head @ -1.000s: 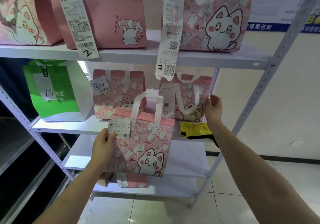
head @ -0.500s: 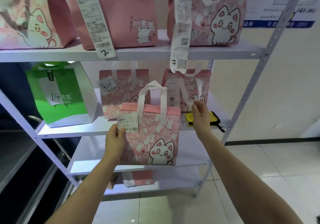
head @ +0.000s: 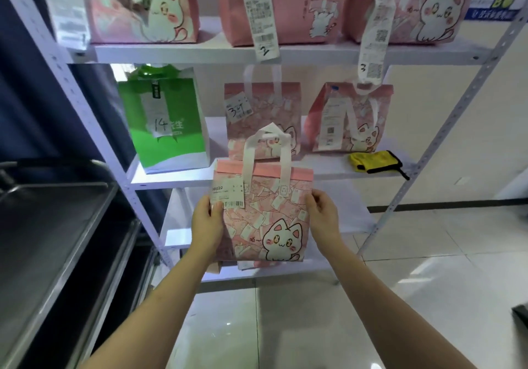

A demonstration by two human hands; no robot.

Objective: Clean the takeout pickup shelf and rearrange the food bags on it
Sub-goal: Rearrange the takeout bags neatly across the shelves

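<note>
Shelf unit: white metal shelf (head: 328, 54) in front of me, several tiers. The middle tier carries a green bag (head: 164, 120), two pink cat bags (head: 261, 111) and (head: 350, 117), and a yellow cloth (head: 374, 161) near its right end.

Open spot: the front strip of the middle tier between the green bag and the yellow cloth looks bare. I judge that as the likely place for what I'm holding.

Held bag: a pink cat bag (head: 263, 211), upright, handles on top, printed face toward me. It is off the shelf, in front of and a little below the middle tier's edge.

Long axis: vertical, top to base; the flat face is parallel to the shelf front.

My left hand (head: 207, 225): curled round the bag's left edge, thumb on the white label (head: 228, 194).

My right hand (head: 323, 217): gripping the bag's right edge, thumb on the front.

Which hand is nearer: about level, one each side.

Direction to go: up and forward, by my guess.

Risk: the base could catch the tier's edge.
</note>
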